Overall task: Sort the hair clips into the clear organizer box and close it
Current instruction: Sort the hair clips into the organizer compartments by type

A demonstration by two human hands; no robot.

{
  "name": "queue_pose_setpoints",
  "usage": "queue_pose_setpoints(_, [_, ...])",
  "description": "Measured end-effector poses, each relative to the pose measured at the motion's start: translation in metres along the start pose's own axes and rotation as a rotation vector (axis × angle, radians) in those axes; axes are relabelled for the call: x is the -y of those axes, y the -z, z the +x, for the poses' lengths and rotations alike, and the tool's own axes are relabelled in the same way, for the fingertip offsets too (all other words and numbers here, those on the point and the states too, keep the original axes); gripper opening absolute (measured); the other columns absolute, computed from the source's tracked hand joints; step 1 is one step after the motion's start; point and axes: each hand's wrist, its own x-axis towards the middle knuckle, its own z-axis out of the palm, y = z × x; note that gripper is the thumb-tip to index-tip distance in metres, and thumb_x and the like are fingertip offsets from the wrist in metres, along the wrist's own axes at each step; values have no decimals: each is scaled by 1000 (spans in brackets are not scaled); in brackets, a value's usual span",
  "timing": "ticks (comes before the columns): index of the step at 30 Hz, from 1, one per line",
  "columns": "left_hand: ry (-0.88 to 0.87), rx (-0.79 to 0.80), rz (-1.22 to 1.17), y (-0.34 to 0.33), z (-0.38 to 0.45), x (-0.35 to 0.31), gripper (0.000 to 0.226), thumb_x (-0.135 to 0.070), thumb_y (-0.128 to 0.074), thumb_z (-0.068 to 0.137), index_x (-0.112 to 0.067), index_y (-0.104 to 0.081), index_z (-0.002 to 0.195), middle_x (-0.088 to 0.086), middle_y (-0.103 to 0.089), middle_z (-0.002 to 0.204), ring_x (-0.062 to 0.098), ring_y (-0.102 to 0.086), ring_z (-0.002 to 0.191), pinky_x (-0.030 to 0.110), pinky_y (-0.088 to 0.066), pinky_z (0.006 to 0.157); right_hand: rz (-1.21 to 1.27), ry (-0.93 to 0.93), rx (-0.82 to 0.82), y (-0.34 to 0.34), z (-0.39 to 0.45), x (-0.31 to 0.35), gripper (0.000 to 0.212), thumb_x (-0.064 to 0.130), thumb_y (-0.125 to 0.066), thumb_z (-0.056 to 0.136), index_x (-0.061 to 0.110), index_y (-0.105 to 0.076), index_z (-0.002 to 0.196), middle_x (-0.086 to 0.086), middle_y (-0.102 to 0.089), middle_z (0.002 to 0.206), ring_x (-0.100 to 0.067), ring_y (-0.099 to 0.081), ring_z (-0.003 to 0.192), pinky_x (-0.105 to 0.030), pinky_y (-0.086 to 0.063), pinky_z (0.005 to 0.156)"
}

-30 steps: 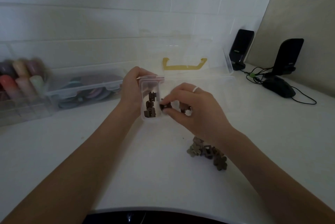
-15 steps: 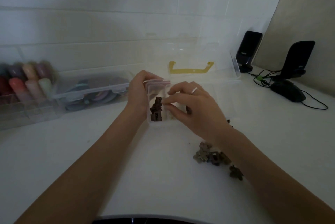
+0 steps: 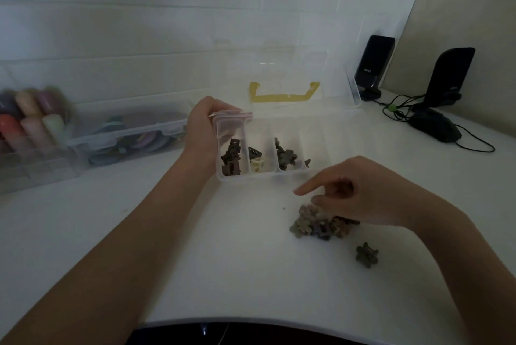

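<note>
The clear organizer box point(image 3: 279, 146) sits toward the back of the white desk point(image 3: 195, 261), its lid point(image 3: 284, 79) with a yellow handle point(image 3: 283, 94) standing open against the tiled wall. Its left compartments hold dark brown hair clips point(image 3: 231, 159), a black and a cream clip point(image 3: 257, 163), and flower-shaped clips point(image 3: 286, 156). The left hand point(image 3: 203, 132) grips the box's left end, fingers curled round the rim. In front of the box, a pile of loose flower clips point(image 3: 318, 221) lies on the desk, one stray clip point(image 3: 367, 254) just nearer the front edge. The right hand point(image 3: 363, 194) hovers over the pile, forefinger extended, other fingers curled, holding nothing visible. Left along the wall stand two clear storage boxes point(image 3: 128, 132); at the right back corner, two black speakers point(image 3: 375, 65) and a mouse point(image 3: 434, 128).
</note>
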Motion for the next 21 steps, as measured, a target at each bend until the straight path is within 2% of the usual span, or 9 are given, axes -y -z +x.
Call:
queue_pose_setpoints(4, [-22, 29, -45, -2, -1, 1, 40, -9, -44, 74, -16, -59, 37, -4, -58, 45, 10, -57, 47, 28, -44, 68, -62, -36, 45, -3, 0, 3, 17, 39, -62, 81, 44, -70, 95, 11, -48, 49, -6, -40, 45, -24, -36, 52])
queue_pose_setpoints(11, [-25, 25, -25, 0, -1, 2, 34, -11, -45, 74, -13, -59, 43, -1, -59, 48, 14, -58, 53, 31, -46, 72, -95, -33, 40, -7, 2, 8, 8, 35, -63, 84, 37, -71, 85, 8, -53, 55, -3, -45, 50, -15, -32, 49])
queue_pose_setpoints(18, [-23, 26, -51, -2, -1, 1, 35, -10, -44, 75, -12, -59, 43, 2, -60, 50, 17, -60, 55, 31, -48, 70, 9, 31, -34, -13, 4, 8, 7, 34, -65, 84, 35, -69, 78, 9, -49, 49, -6, -39, 45, -19, -32, 49])
queue_pose_setpoints(21, [-19, 29, -61, -4, -3, -1, 30, -9, -43, 74, -9, -57, 47, 1, -59, 48, 15, -59, 50, 28, -48, 64, 103, 79, -123, -11, 4, 11, 8, 29, -67, 82, 33, -70, 76, 7, -49, 49, -6, -36, 44, -19, -32, 48])
